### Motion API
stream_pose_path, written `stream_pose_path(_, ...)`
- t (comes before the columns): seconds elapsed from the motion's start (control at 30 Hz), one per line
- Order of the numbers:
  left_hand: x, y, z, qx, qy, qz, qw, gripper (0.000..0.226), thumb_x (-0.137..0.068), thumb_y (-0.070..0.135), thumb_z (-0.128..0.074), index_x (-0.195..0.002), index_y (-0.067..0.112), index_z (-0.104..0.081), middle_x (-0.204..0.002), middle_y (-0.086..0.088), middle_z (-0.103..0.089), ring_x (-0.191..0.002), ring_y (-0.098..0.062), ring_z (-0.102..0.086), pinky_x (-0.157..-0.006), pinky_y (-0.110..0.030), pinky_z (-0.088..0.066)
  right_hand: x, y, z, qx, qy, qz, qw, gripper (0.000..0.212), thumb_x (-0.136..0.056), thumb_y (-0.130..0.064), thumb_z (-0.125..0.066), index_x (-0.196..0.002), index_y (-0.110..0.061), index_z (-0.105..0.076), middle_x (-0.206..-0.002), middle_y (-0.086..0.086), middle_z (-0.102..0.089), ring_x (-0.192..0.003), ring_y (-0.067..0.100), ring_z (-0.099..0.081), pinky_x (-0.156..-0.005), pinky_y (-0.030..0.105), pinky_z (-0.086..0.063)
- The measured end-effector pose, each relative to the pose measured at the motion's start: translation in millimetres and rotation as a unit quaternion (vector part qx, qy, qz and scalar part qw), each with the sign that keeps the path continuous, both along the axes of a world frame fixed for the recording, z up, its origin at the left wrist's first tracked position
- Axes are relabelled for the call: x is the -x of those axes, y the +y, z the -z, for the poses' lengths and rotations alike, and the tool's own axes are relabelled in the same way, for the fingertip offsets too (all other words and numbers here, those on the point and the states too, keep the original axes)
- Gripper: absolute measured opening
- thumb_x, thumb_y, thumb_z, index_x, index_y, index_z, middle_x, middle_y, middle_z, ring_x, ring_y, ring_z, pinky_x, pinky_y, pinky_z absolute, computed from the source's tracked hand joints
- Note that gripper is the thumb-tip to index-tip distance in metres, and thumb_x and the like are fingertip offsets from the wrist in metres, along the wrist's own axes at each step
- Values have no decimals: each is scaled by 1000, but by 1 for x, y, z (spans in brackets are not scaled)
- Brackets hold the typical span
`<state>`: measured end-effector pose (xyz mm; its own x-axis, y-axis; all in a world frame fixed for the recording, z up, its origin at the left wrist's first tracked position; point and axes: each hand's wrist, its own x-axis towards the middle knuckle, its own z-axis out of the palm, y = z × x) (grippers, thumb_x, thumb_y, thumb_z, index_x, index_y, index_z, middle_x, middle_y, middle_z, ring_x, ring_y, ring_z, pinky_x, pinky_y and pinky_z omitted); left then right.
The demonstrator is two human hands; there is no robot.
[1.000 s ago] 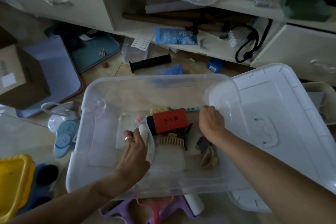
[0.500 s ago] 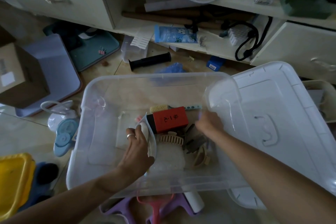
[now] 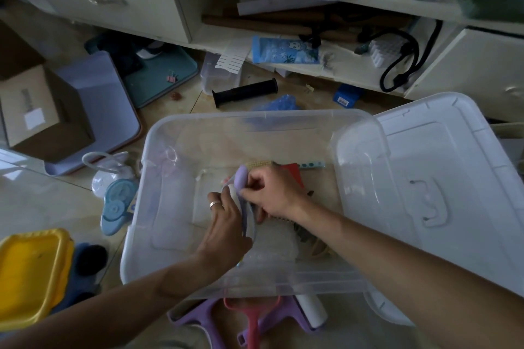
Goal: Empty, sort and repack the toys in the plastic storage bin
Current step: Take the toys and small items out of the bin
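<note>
A clear plastic storage bin (image 3: pixel 158 178) sits on the floor in front of me, its white lid (image 3: pixel 425 178) leaning at its right side. Both hands are inside the bin. My left hand (image 3: pixel 226 227) is closed around a curved clear piece with a white part. My right hand (image 3: pixel 272 193) pinches a small lilac object (image 3: pixel 241 177) right beside it. A red block (image 3: pixel 292 171) lies half hidden behind my right hand. Beige hair clips (image 3: pixel 317 249) and a dotted blue strip (image 3: pixel 313 164) rest on the bin floor.
A cupboard with open shelves (image 3: pixel 283 45) stands behind the bin. On the floor lie a black grip tube (image 3: pixel 245 92), a cardboard box (image 3: pixel 37 110), a yellow container (image 3: pixel 31 272), a blue tape dispenser (image 3: pixel 116 204), and purple and pink handled tools (image 3: pixel 249 320) by the near wall.
My right hand moved left from the bin's right side to meet my left hand, and now holds a lilac object. The left hand stayed on the curved clear piece.
</note>
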<state>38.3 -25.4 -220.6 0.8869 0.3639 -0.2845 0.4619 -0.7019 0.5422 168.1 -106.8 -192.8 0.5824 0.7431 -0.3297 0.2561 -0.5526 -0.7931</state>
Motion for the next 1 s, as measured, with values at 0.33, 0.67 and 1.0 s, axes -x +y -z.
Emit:
stream_pose_path(0.33,1,-6,0,-24,-36,22,999,112,-64,3,-81,-152,-3,-12,-136,-10,-21,-113,-11,-25,-93,-11,-36,34,2,17,118,-213,-47,969,19,-96,-23,-60,-99,-8,-71,-107,7,-48,-86,23,-58,-65,30,-41)
stream_pose_path(0.67,-1,-5,-38,21,-173,-12,985,48,-99,30,-52,-141,22,-31,-125,10,-23,-102,-17,-51,-83,-31,-55,-21,6,-18,64,-124,87,986,15,-92,-16,-65,-83,-13,-77,-72,-2,-71,-55,-2,-61,-49,8,-41)
stream_pose_path(1.0,-11,22,-37,19,-194,-127,973,27,-87,16,-71,-104,25,-52,-97,9,-64,-88,-7,-62,-76,-32,-57,-36,-12,-40,178,-68,158,969,17,-93,-25,-63,-93,-9,-71,-82,8,-74,-59,16,-70,-45,20,-49)
